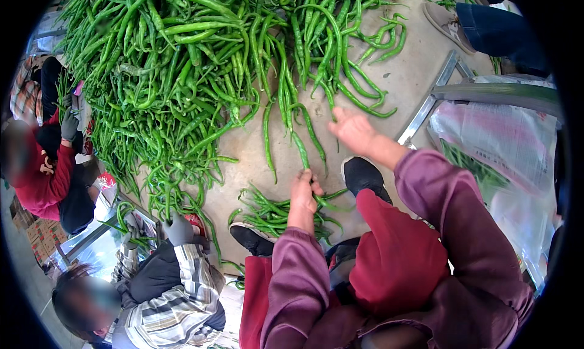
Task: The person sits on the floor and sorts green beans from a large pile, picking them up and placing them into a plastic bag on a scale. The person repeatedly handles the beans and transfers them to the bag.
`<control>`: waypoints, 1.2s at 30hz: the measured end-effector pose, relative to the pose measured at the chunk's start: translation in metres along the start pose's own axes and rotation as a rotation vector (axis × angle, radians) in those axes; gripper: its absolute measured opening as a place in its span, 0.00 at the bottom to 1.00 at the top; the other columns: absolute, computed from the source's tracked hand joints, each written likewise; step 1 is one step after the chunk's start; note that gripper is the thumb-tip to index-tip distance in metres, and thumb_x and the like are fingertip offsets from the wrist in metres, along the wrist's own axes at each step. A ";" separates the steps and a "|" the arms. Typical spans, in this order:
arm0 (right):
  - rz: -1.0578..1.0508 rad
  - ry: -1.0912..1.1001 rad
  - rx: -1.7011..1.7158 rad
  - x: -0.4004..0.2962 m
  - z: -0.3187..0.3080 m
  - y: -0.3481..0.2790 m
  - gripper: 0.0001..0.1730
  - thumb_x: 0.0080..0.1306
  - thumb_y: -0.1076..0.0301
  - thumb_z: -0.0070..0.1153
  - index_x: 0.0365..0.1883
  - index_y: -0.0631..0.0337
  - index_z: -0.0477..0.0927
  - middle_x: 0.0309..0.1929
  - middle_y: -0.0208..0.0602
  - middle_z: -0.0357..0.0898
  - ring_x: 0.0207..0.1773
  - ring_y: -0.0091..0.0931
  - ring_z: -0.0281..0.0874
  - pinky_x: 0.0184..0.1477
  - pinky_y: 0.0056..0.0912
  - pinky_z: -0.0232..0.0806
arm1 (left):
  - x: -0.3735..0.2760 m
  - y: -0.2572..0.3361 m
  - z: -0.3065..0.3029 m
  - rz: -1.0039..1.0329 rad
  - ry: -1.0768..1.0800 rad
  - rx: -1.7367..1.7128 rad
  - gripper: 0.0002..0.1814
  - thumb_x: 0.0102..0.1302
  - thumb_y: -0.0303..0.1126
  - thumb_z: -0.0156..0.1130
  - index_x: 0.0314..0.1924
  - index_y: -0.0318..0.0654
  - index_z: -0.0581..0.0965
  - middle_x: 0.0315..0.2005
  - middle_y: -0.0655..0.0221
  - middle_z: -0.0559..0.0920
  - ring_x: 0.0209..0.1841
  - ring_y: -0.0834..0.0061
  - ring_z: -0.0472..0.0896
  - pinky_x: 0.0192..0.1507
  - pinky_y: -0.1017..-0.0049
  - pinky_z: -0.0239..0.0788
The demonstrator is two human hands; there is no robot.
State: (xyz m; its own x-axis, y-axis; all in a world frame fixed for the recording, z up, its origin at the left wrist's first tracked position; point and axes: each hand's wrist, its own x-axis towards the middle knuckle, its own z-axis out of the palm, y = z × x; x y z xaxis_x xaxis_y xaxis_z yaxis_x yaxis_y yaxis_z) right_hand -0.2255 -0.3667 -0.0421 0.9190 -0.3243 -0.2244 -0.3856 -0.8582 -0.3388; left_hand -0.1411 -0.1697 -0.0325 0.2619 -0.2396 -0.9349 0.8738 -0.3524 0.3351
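Observation:
My left hand (303, 194) is closed around long green chili peppers (300, 149); one sticks up past the fingers, and another end shows below. Beneath it, between my shoes, lies a small heap of loose green chili peppers (264, 210) on the floor. Farther forward and to the right, my right hand (353, 128) pinches the near end of a green chili pepper (329, 93) at the fringe of the big pile. That large pile of green chili peppers (182, 66) spreads across the floor ahead and to the left.
A metal frame (433, 96) with a plastic bag (497, 144) stands at right. At lower left, a person with grey gloves (179, 228) handles peppers; another person in a red sleeve (50, 185) sits beyond. Someone's shoe (449, 27) is at upper right.

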 end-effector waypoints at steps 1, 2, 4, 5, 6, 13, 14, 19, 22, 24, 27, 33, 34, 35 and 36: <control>-0.061 0.051 -0.067 0.006 0.004 0.017 0.06 0.54 0.69 0.50 0.30 0.56 0.75 0.36 0.41 0.68 0.41 0.38 0.72 0.38 0.43 0.67 | -0.003 -0.006 -0.006 -0.025 -0.015 0.034 0.10 0.69 0.36 0.52 0.43 0.38 0.71 0.24 0.74 0.70 0.18 0.82 0.63 0.16 0.79 0.57; -0.123 0.097 -0.137 0.009 0.007 0.029 0.06 0.53 0.69 0.50 0.29 0.55 0.75 0.36 0.40 0.67 0.42 0.36 0.70 0.39 0.39 0.65 | -0.008 -0.010 -0.009 -0.048 -0.056 0.082 0.09 0.69 0.37 0.53 0.41 0.39 0.70 0.24 0.74 0.69 0.17 0.83 0.63 0.16 0.80 0.55; -0.260 0.097 -0.142 0.010 0.000 0.034 0.05 0.53 0.68 0.49 0.29 0.53 0.76 0.36 0.38 0.67 0.44 0.35 0.69 0.42 0.37 0.62 | -0.019 -0.017 -0.022 -0.092 -0.105 0.166 0.10 0.68 0.38 0.55 0.36 0.40 0.70 0.23 0.75 0.69 0.16 0.85 0.61 0.15 0.81 0.52; -0.335 0.098 -0.143 0.012 -0.006 0.032 0.05 0.53 0.67 0.49 0.29 0.52 0.76 0.36 0.38 0.67 0.45 0.35 0.69 0.44 0.36 0.61 | -0.025 -0.020 -0.028 -0.105 -0.103 0.206 0.10 0.67 0.39 0.55 0.35 0.41 0.69 0.22 0.76 0.68 0.15 0.85 0.60 0.15 0.82 0.51; -0.386 0.084 -0.122 0.013 -0.014 0.026 0.06 0.52 0.65 0.49 0.28 0.52 0.76 0.37 0.37 0.67 0.47 0.35 0.67 0.46 0.36 0.60 | -0.030 -0.020 -0.035 -0.115 -0.098 0.245 0.11 0.67 0.39 0.56 0.34 0.42 0.68 0.22 0.76 0.68 0.15 0.86 0.59 0.15 0.82 0.50; -0.649 0.154 -0.081 0.028 0.003 -0.006 0.07 0.52 0.64 0.49 0.27 0.49 0.78 0.37 0.32 0.68 0.45 0.31 0.67 0.46 0.34 0.60 | -0.034 -0.020 -0.039 0.056 0.020 -0.117 0.14 0.67 0.44 0.58 0.33 0.43 0.68 0.23 0.74 0.70 0.17 0.85 0.60 0.18 0.82 0.53; -0.627 0.095 -0.127 0.030 0.011 -0.003 0.09 0.54 0.65 0.49 0.32 0.49 0.79 0.40 0.34 0.68 0.45 0.31 0.67 0.47 0.34 0.60 | -0.032 -0.019 -0.032 0.087 0.044 -0.137 0.14 0.67 0.43 0.58 0.33 0.43 0.68 0.24 0.74 0.71 0.17 0.85 0.60 0.18 0.82 0.54; -0.658 0.065 -0.023 0.039 -0.002 -0.025 0.11 0.52 0.66 0.52 0.35 0.53 0.75 0.40 0.37 0.68 0.45 0.34 0.67 0.45 0.34 0.62 | -0.025 -0.015 -0.040 0.304 0.090 -0.204 0.14 0.69 0.39 0.55 0.47 0.38 0.71 0.35 0.69 0.77 0.29 0.79 0.71 0.31 0.78 0.65; -0.574 0.162 0.396 0.028 -0.029 -0.069 0.13 0.52 0.67 0.55 0.36 0.59 0.71 0.39 0.42 0.67 0.44 0.39 0.67 0.44 0.38 0.64 | -0.036 -0.006 -0.037 0.405 0.001 -0.308 0.15 0.70 0.36 0.52 0.53 0.37 0.70 0.44 0.67 0.78 0.44 0.73 0.76 0.47 0.72 0.68; -0.449 0.138 0.688 0.019 -0.038 -0.103 0.14 0.56 0.65 0.55 0.36 0.64 0.68 0.39 0.46 0.66 0.44 0.44 0.68 0.45 0.42 0.64 | -0.048 0.000 -0.028 0.433 -0.152 -0.391 0.20 0.72 0.38 0.49 0.59 0.37 0.64 0.53 0.64 0.71 0.54 0.69 0.69 0.56 0.66 0.61; -0.215 -0.081 0.918 0.012 -0.020 -0.126 0.17 0.64 0.61 0.50 0.36 0.70 0.69 0.41 0.54 0.67 0.45 0.49 0.68 0.48 0.45 0.64 | -0.062 -0.001 -0.017 0.399 -0.328 -0.507 0.27 0.73 0.41 0.45 0.66 0.36 0.55 0.64 0.61 0.62 0.65 0.66 0.62 0.66 0.61 0.54; -0.312 -0.125 0.558 0.050 -0.002 -0.139 0.16 0.64 0.61 0.47 0.39 0.67 0.76 0.39 0.48 0.71 0.47 0.43 0.70 0.49 0.43 0.64 | -0.085 -0.029 -0.049 0.415 0.101 -0.286 0.11 0.67 0.31 0.57 0.46 0.38 0.69 0.30 0.72 0.73 0.27 0.80 0.70 0.34 0.73 0.70; -0.363 -0.026 0.416 0.060 0.006 -0.125 0.14 0.61 0.62 0.49 0.37 0.64 0.77 0.38 0.45 0.71 0.47 0.41 0.69 0.49 0.42 0.64 | -0.088 -0.035 -0.045 0.454 0.235 -0.279 0.09 0.66 0.29 0.57 0.44 0.39 0.69 0.27 0.73 0.71 0.25 0.82 0.68 0.31 0.76 0.68; -0.424 0.081 0.283 0.076 0.025 -0.113 0.12 0.59 0.63 0.50 0.35 0.61 0.78 0.36 0.42 0.71 0.47 0.38 0.69 0.48 0.40 0.63 | -0.092 -0.041 -0.048 0.507 0.376 -0.227 0.07 0.66 0.29 0.56 0.42 0.39 0.69 0.28 0.73 0.72 0.26 0.82 0.69 0.30 0.78 0.68; -0.484 0.188 0.145 0.088 0.038 -0.106 0.09 0.56 0.64 0.52 0.32 0.58 0.79 0.35 0.38 0.71 0.48 0.36 0.68 0.48 0.39 0.63 | -0.094 -0.045 -0.052 0.547 0.495 -0.185 0.06 0.66 0.28 0.55 0.42 0.39 0.69 0.28 0.73 0.72 0.26 0.83 0.69 0.30 0.78 0.67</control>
State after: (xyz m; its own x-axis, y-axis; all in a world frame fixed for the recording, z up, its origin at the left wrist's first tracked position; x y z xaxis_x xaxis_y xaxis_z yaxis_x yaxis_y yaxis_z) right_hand -0.1071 -0.2893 -0.0613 0.9883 0.0174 0.1513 0.0901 -0.8680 -0.4884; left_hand -0.1839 -0.0838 0.0341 0.7927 0.1124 -0.5992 0.6096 -0.1322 0.7816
